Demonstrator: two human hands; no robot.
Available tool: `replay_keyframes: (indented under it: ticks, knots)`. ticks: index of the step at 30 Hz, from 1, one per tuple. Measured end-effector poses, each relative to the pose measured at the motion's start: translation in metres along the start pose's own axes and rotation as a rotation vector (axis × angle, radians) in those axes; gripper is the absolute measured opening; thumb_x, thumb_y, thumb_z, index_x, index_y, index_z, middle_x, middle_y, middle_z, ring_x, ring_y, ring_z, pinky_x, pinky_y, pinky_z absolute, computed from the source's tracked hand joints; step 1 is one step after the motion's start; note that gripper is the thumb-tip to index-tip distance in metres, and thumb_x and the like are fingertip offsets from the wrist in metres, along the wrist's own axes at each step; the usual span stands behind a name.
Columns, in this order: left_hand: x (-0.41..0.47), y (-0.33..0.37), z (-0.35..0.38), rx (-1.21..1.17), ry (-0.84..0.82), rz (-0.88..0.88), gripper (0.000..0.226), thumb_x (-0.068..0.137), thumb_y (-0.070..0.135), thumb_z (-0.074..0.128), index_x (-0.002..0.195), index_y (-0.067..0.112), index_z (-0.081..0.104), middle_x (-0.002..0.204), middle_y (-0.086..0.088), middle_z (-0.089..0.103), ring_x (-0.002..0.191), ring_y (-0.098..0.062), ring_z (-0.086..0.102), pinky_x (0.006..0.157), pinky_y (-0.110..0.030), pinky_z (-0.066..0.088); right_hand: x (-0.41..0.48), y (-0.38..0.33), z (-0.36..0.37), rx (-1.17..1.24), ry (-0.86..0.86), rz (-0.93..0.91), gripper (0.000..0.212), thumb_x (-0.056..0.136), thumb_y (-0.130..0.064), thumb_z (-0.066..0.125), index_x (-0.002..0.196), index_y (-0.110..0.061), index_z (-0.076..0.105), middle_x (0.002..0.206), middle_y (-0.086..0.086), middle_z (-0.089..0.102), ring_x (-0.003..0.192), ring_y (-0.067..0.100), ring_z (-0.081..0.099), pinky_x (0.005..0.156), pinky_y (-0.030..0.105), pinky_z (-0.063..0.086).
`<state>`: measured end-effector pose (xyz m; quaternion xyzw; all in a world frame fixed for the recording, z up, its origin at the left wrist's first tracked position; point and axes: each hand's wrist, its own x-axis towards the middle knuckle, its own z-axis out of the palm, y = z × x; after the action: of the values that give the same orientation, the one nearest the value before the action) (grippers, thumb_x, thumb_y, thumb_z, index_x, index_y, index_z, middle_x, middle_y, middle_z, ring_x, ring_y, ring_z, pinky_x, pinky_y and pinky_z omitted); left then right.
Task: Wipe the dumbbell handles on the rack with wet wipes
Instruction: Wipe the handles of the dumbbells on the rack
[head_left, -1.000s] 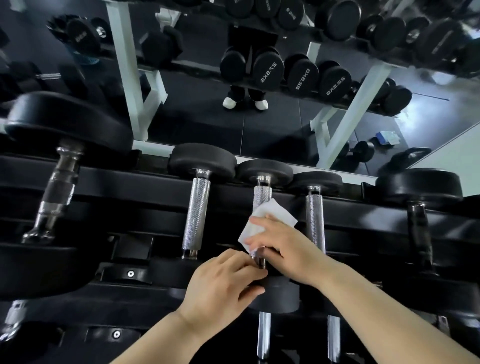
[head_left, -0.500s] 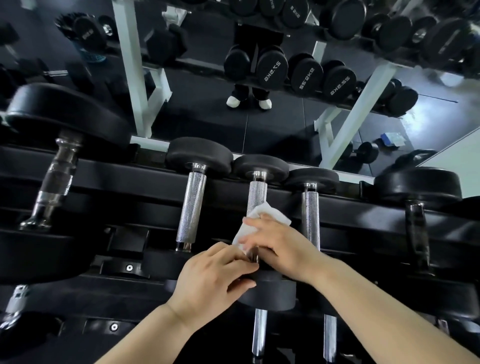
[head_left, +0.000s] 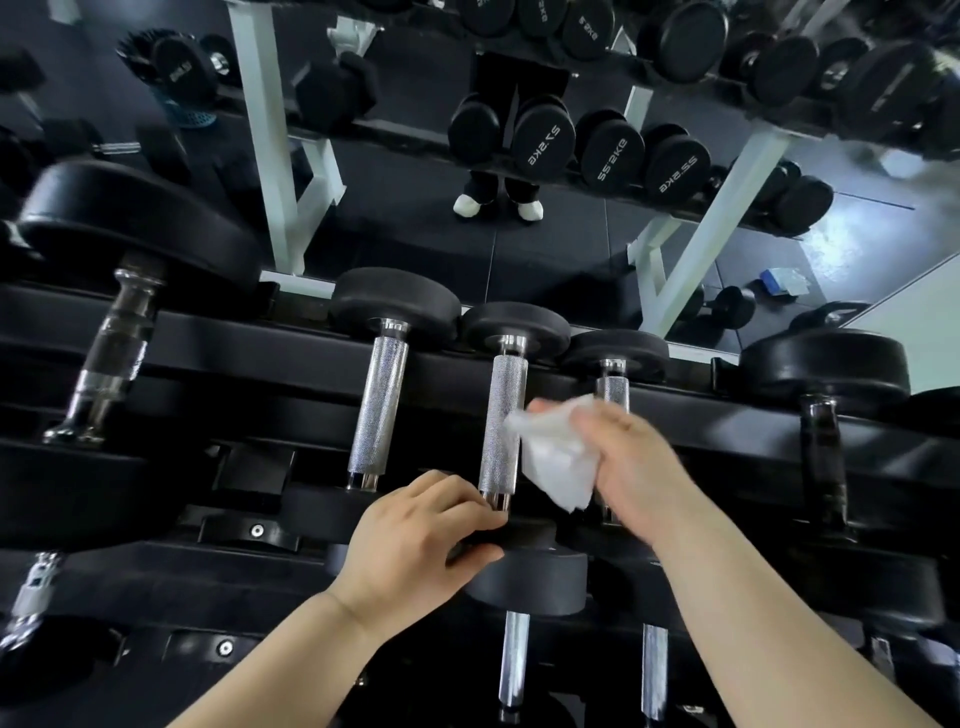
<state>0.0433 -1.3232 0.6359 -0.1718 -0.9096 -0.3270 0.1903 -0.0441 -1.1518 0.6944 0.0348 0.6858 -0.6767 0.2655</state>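
entry: crumpled white wet wipe (head_left: 558, 457), off one handle, likely bound for the next.
right hand (head_left: 639, 467): fingers pinching the wipe, which hangs just right of the centre knurled steel handle (head_left: 504, 421) and in front of the neighbouring knurled handle (head_left: 613, 387) on the black rack (head_left: 260, 338). left hand (head_left: 415, 551): fingers curled over the near black rubber head (head_left: 530, 577). risk: the loosely bunched wipe may snag on knurling and slip from the pinch. change: half a second ago the wipe was wrapped on the centre handle; now clear of it; left hand unmoved.
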Motion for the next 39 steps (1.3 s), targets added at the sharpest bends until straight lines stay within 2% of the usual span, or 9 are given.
replay_keyframes:
  ticks: [2, 4, 7, 11, 16, 23, 28, 33, 39]
  knots:
    - [0.0, 0.0, 0.0, 0.001, -0.009, -0.007, 0.016, 0.071, 0.039, 0.057, 0.086, 0.032, 0.059, 0.075, 0.013, 0.063, 0.075, -0.001, 0.05, 0.061, -0.015, 0.041, 0.015, 0.0, -0.01, 0.379, 0.367, 0.126, 0.017, 0.092, -0.009, 0.046, 0.092, -0.008, 0.062, 0.084, 0.005, 0.067, 0.075, 0.018, 0.063, 0.082, 0.034, 0.047]
    - [0.0, 0.001, 0.0, 0.003, -0.015, -0.014, 0.018, 0.071, 0.039, 0.057, 0.081, 0.027, 0.067, 0.074, 0.013, 0.064, 0.075, -0.002, 0.05, 0.061, -0.015, 0.041, 0.031, 0.002, -0.009, 0.371, 0.507, 0.197, 0.011, 0.092, -0.009, 0.047, 0.096, -0.007, 0.057, 0.084, 0.007, 0.059, 0.068, 0.017, 0.056, 0.075, 0.032, 0.046]
    - [0.0, 0.001, -0.001, 0.026, -0.018, -0.017, 0.023, 0.071, 0.04, 0.057, 0.077, 0.024, 0.071, 0.074, 0.013, 0.063, 0.074, -0.002, 0.05, 0.058, -0.017, 0.042, 0.043, 0.004, 0.009, 0.367, 0.424, 0.242, 0.011, 0.092, -0.011, 0.047, 0.1, -0.006, 0.054, 0.079, 0.007, 0.058, 0.068, 0.016, 0.055, 0.074, 0.03, 0.046]
    - [-0.001, 0.002, -0.001, 0.032, -0.015, -0.01, 0.023, 0.071, 0.04, 0.057, 0.077, 0.024, 0.071, 0.074, 0.013, 0.062, 0.075, -0.002, 0.05, 0.059, -0.016, 0.041, 0.037, 0.009, 0.028, 0.36, 0.273, 0.226, 0.02, 0.091, -0.002, 0.045, 0.078, -0.01, 0.057, 0.064, 0.002, 0.062, 0.062, 0.014, 0.057, 0.065, 0.026, 0.047]
    - [0.0, 0.002, 0.0, 0.004, 0.003, -0.015, 0.017, 0.07, 0.039, 0.057, 0.082, 0.029, 0.064, 0.074, 0.013, 0.063, 0.074, -0.002, 0.05, 0.061, -0.016, 0.04, 0.027, 0.022, 0.025, 0.209, 0.258, 0.341, 0.024, 0.089, 0.006, 0.04, 0.072, -0.008, 0.05, 0.068, 0.009, 0.05, 0.062, 0.019, 0.05, 0.062, 0.029, 0.043]
    - [0.0, 0.002, -0.003, 0.027, -0.038, -0.025, 0.024, 0.072, 0.041, 0.056, 0.079, 0.024, 0.072, 0.075, 0.013, 0.064, 0.075, -0.002, 0.051, 0.055, -0.016, 0.043, 0.051, 0.006, 0.032, 0.168, 0.368, 0.24, 0.017, 0.089, -0.002, 0.044, 0.083, -0.012, 0.056, 0.076, 0.004, 0.055, 0.076, 0.019, 0.053, 0.08, 0.034, 0.046]
    - [-0.001, 0.002, -0.002, 0.006, -0.029, -0.019, 0.021, 0.07, 0.039, 0.057, 0.077, 0.025, 0.071, 0.074, 0.013, 0.063, 0.074, -0.001, 0.051, 0.056, -0.015, 0.042, 0.024, 0.02, 0.026, 0.033, 0.185, 0.352, 0.026, 0.09, 0.006, 0.038, 0.076, -0.01, 0.052, 0.073, 0.007, 0.055, 0.065, 0.019, 0.053, 0.064, 0.03, 0.045]
    - [0.0, 0.002, -0.003, 0.013, -0.036, -0.019, 0.023, 0.071, 0.04, 0.056, 0.077, 0.024, 0.073, 0.074, 0.013, 0.064, 0.075, -0.002, 0.051, 0.055, -0.014, 0.042, 0.049, -0.001, 0.029, 0.166, 0.379, 0.218, 0.024, 0.091, 0.002, 0.039, 0.075, -0.012, 0.05, 0.074, 0.006, 0.053, 0.066, 0.018, 0.052, 0.069, 0.032, 0.045]
    - [0.001, 0.003, -0.003, 0.007, -0.032, -0.016, 0.023, 0.07, 0.039, 0.056, 0.077, 0.024, 0.073, 0.073, 0.013, 0.064, 0.074, -0.001, 0.05, 0.055, -0.015, 0.041, 0.021, 0.019, 0.028, 0.076, 0.27, 0.233, 0.023, 0.089, 0.004, 0.043, 0.075, -0.011, 0.054, 0.072, 0.005, 0.057, 0.064, 0.016, 0.058, 0.064, 0.028, 0.049]
